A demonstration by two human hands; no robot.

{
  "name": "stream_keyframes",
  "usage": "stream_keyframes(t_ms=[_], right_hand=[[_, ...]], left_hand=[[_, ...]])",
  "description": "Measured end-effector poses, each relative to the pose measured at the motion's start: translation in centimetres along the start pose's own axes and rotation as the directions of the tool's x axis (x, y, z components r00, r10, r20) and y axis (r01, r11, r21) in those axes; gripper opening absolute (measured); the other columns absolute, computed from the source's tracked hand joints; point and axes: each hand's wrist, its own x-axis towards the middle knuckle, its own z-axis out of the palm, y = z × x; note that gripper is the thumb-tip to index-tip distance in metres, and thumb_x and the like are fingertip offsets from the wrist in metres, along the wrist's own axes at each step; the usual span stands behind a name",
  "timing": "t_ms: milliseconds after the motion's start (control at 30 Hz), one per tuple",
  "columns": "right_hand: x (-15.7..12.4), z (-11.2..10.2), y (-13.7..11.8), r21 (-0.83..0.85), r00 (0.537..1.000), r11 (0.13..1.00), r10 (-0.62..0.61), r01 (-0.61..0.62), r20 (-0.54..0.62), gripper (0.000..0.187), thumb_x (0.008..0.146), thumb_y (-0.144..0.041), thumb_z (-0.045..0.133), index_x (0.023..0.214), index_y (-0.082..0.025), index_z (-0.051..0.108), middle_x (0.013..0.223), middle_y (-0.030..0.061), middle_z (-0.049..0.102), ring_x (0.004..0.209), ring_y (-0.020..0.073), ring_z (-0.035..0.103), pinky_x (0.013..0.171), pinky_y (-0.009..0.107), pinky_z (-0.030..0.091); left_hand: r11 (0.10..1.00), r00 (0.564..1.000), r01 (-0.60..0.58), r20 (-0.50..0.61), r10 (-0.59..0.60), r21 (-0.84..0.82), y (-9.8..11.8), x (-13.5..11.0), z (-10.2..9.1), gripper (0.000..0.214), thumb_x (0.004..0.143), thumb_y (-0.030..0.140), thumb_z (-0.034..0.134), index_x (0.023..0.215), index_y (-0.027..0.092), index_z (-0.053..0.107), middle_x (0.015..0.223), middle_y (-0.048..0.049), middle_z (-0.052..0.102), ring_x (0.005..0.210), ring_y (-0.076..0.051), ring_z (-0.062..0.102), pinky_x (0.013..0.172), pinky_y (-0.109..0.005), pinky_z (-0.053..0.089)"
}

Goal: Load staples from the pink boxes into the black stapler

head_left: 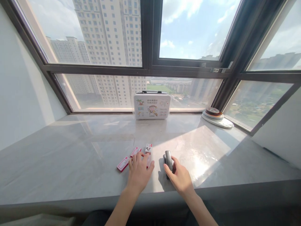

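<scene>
My left hand (139,171) lies on the grey window ledge (70,157), fingers over a small red and white box that it partly hides. Two more such boxes lie by it: one at the left (122,164) and one just beyond the fingers (135,151). A third small box (148,147) stands a little farther back. My right hand (179,175) is curled around the near end of a black stapler (168,158) that rests on the ledge.
A white tin case with a cartoon print (151,105) stands against the window at the back. A stack of round plates (216,117) sits at the back right. Sunlight falls on the ledge right of the stapler. The ledge's front edge runs just below my wrists.
</scene>
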Motion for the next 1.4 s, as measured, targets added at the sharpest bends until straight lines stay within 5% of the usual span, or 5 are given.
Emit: stream_keyframes(t_ms=[233, 533, 867, 1133, 1400], right_hand=[[0.7, -2.2, 1.0, -0.084, 0.987, 0.983, -0.162, 0.161, -0.01, 0.045, 0.095, -0.047, 0.061, 0.134, -0.024, 0.057, 0.097, 0.0043, 0.068, 0.086, 0.0249, 0.065, 0.076, 0.034, 0.046], [3.3, -1.5, -2.9, 0.102, 0.936, 0.934, -0.348, 0.342, 0.058, 0.028, 0.091, -0.019, 0.054, 0.116, -0.023, 0.066, 0.111, 0.0065, 0.067, 0.102, 0.0233, 0.063, 0.093, 0.034, 0.047], [3.7, 2.8, -8.1, 0.102, 0.952, 0.955, -0.287, 0.277, 0.103, 0.019, 0.084, -0.019, 0.058, 0.101, -0.024, 0.066, 0.097, 0.0003, 0.072, 0.098, 0.0226, 0.064, 0.119, 0.067, -0.008], [4.8, 2.0, -7.8, 0.493, 0.991, 0.86, -0.13, 0.131, -0.037, 0.024, 0.092, -0.04, 0.06, 0.1, -0.02, 0.071, 0.098, 0.0045, 0.073, 0.094, 0.0227, 0.066, 0.104, 0.041, 0.045], [3.6, -3.1, 1.5, 0.821, 0.96, 0.525, 0.262, -0.225, 0.095, 0.051, 0.098, -0.062, 0.051, 0.126, -0.021, 0.06, 0.135, 0.0144, 0.064, 0.117, 0.03, 0.067, 0.079, 0.036, 0.062]], left_hand=[[0.996, 0.995, 0.093, 0.026, -0.093, -0.015, 0.0, -1.0, 1.5, 0.033, 0.096, 0.029, 0.054, 0.127, 0.018, 0.061, 0.122, -0.0128, 0.06, 0.118, -0.032, 0.052, 0.102, -0.048, 0.04], [0.934, 0.942, -0.172, 0.225, 0.249, -0.314, -0.9, -3.8, -2.0, 0.056, 0.091, 0.034, 0.066, 0.145, 0.036, 0.051, 0.156, -0.004, 0.044, 0.142, -0.029, 0.04, 0.119, -0.049, 0.036], [0.943, 0.938, -0.173, 0.245, 0.247, -0.285, -2.6, -3.6, -2.0, 0.061, 0.092, 0.041, 0.068, 0.149, 0.034, 0.05, 0.155, -0.0072, 0.047, 0.142, -0.033, 0.044, 0.121, -0.055, 0.035], [0.948, 0.938, -0.187, 0.239, 0.25, -0.257, -2.8, -3.7, -1.9, 0.064, 0.093, 0.045, 0.068, 0.153, 0.039, 0.047, 0.162, -0.0047, 0.041, 0.147, -0.033, 0.04, 0.123, -0.056, 0.032], [0.943, 0.924, -0.149, 0.299, 0.24, -0.299, -3.5, -3.6, -1.7, 0.052, 0.099, 0.041, 0.058, 0.15, 0.036, 0.048, 0.165, -0.0036, 0.037, 0.151, -0.027, 0.035, 0.127, -0.054, 0.024]])
